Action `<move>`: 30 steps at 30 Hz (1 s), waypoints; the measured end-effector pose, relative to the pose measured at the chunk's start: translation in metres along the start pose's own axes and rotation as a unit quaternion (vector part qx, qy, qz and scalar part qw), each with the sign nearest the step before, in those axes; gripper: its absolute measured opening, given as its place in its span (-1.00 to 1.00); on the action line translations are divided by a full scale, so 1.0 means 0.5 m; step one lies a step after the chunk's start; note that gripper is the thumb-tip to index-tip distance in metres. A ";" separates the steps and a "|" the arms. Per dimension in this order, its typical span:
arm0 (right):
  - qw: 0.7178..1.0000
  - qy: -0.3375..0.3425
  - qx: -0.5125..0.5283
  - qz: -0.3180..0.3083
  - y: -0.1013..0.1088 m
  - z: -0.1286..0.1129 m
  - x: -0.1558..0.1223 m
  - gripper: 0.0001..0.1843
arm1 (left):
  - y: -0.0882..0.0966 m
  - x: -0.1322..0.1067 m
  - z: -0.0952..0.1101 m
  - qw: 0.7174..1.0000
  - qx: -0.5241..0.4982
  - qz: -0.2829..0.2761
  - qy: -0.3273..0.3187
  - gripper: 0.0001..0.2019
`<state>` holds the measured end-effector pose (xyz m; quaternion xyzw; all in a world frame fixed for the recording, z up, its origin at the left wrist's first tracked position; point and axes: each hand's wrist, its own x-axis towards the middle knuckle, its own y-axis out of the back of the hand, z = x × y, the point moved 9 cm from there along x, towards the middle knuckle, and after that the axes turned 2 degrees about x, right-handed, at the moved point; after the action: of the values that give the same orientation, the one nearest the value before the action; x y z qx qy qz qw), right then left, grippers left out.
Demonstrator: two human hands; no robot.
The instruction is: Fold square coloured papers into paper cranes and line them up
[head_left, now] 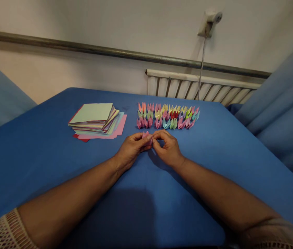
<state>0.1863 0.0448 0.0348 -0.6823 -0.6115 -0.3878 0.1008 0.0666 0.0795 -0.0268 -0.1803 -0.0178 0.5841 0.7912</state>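
Note:
My left hand (131,149) and my right hand (167,148) meet at the middle of the blue table (45,162). Both pinch a small folded pink paper piece (146,136) between their fingertips, just above the cloth. Behind the hands, several small folded paper pieces (167,116) in pink, yellow, green and blue stand in neat rows. A stack of coloured paper squares (97,121), with a pale green sheet on top, lies to the left of those rows.
A white radiator (201,86) stands against the wall behind the table. A metal rail (84,48) runs along the wall. A white fixture (210,20) with a hanging cord is mounted above. Blue fabric (284,103) lies at the right and at the left edge.

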 end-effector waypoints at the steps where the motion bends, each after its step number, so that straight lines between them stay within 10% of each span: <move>1: 1.000 0.000 0.002 0.001 0.000 0.000 0.000 -0.89 | 0.000 0.000 0.001 1.000 -0.001 0.001 0.000 -0.76; 30: 0.999 0.007 0.018 -0.027 -0.015 -0.003 -0.006 -0.90 | -0.005 -0.003 0.003 0.999 -0.038 0.015 -0.002 -0.79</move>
<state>0.1790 0.0431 0.0315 -0.6607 -0.6359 -0.3841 0.1072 0.0681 0.0776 -0.0245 -0.2098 -0.0387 0.5955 0.7745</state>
